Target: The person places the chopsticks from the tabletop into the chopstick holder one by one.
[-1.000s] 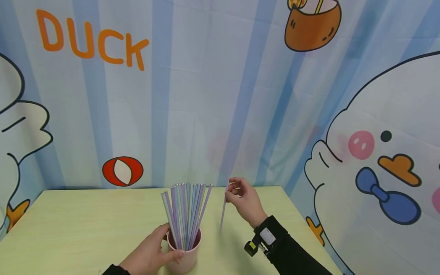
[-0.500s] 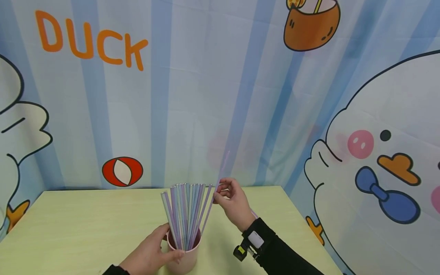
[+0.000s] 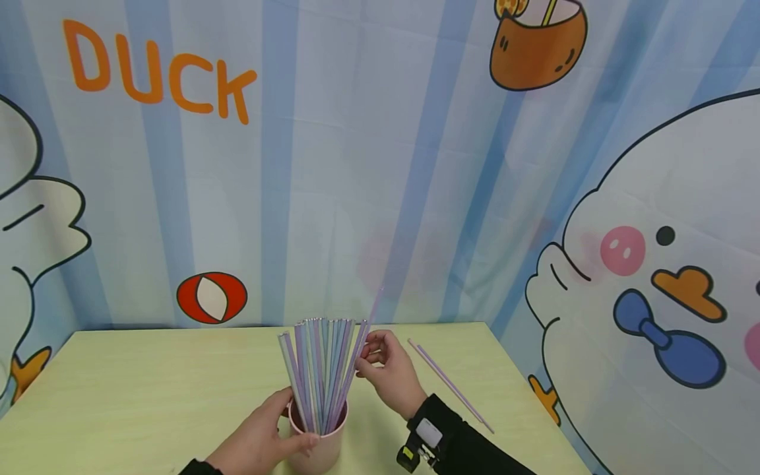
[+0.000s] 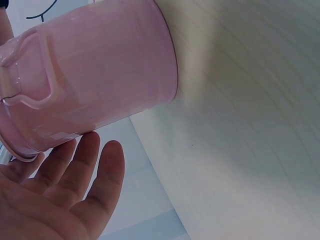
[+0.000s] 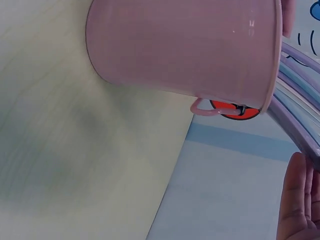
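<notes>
A small pink bucket (image 3: 317, 452) with side handles stands on the table, upright and full of purple, blue and silvery drinking straws (image 3: 320, 369). At its left side my left hand (image 3: 261, 429) holds it near the rim, thumb in front and fingers around the far side; the left wrist view shows those fingers (image 4: 82, 172) against the wall. My right hand (image 3: 393, 376), just right of the bunch, pinches a purple straw (image 3: 375, 309). That straw leans right, its lower end at the bucket's mouth among the others. Only part of the right hand (image 5: 297, 205) shows in the right wrist view.
Two loose straws (image 3: 451, 384) lie on the pale wooden table (image 3: 148, 396), right of my right hand. A striped cartoon curtain (image 3: 338, 198) hangs behind the table's far edge.
My right hand has moved left and down, bringing the purple straw from beside the bucket to its mouth. The loose straws on the table have come into sight. The left hand stays put.
</notes>
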The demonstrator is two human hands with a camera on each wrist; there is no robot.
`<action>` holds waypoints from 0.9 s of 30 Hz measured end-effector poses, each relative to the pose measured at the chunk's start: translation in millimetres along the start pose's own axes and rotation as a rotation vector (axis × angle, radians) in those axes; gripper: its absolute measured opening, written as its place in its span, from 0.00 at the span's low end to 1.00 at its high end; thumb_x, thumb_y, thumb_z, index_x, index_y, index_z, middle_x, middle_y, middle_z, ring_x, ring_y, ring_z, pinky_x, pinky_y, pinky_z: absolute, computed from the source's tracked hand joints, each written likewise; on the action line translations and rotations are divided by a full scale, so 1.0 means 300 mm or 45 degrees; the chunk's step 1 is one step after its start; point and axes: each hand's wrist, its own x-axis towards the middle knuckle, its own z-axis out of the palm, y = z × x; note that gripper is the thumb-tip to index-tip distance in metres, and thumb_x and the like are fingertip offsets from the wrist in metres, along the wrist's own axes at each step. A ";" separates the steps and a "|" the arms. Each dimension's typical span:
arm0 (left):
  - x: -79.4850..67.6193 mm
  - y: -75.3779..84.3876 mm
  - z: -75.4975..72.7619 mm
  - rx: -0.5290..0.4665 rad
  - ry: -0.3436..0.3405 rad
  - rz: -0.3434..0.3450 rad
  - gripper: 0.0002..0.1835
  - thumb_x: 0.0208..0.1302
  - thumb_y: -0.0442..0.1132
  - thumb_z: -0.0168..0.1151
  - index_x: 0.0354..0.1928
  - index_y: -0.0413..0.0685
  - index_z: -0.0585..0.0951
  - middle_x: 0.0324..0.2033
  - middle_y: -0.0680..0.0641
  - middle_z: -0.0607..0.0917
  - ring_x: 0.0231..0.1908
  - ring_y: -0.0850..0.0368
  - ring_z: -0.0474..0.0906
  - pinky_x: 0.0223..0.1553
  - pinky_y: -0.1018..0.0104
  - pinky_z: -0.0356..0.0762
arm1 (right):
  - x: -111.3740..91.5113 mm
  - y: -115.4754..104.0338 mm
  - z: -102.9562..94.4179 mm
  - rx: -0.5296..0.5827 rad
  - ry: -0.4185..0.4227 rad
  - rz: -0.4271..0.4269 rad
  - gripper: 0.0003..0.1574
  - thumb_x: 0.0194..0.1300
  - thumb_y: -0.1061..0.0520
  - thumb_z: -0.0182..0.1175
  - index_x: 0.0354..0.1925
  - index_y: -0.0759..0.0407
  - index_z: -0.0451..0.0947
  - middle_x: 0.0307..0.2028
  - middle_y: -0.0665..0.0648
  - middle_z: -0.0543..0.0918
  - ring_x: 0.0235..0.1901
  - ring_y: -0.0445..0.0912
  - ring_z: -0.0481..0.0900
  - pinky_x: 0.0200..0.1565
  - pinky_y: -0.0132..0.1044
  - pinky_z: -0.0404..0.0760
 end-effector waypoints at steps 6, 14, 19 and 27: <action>-0.001 -0.003 -0.001 -0.017 -0.016 0.049 0.46 0.48 0.60 0.70 0.67 0.53 0.61 0.55 0.47 0.73 0.47 0.51 0.70 0.46 0.52 0.77 | -0.023 0.013 0.019 -0.080 -0.062 0.014 0.20 0.60 0.68 0.60 0.50 0.69 0.66 0.39 0.68 0.76 0.37 0.53 0.78 0.37 0.42 0.85; -0.002 -0.003 -0.002 -0.025 -0.018 0.056 0.46 0.48 0.60 0.70 0.66 0.52 0.62 0.54 0.46 0.73 0.46 0.51 0.70 0.44 0.53 0.78 | -0.048 0.034 0.039 -0.176 -0.129 0.038 0.20 0.59 0.66 0.62 0.48 0.66 0.68 0.38 0.67 0.78 0.37 0.49 0.77 0.36 0.33 0.79; -0.005 -0.003 -0.003 -0.024 -0.014 0.061 0.46 0.48 0.60 0.71 0.66 0.52 0.62 0.54 0.46 0.73 0.46 0.51 0.70 0.44 0.54 0.78 | -0.061 0.036 0.053 -0.202 -0.160 0.040 0.20 0.58 0.67 0.63 0.47 0.67 0.68 0.38 0.68 0.79 0.37 0.50 0.77 0.41 0.41 0.78; -0.006 -0.003 -0.001 -0.013 -0.010 0.060 0.47 0.48 0.60 0.70 0.67 0.51 0.61 0.56 0.45 0.72 0.46 0.50 0.70 0.44 0.53 0.79 | -0.062 0.043 0.056 -0.210 -0.165 0.026 0.20 0.57 0.67 0.63 0.46 0.67 0.68 0.37 0.68 0.79 0.36 0.50 0.77 0.41 0.42 0.79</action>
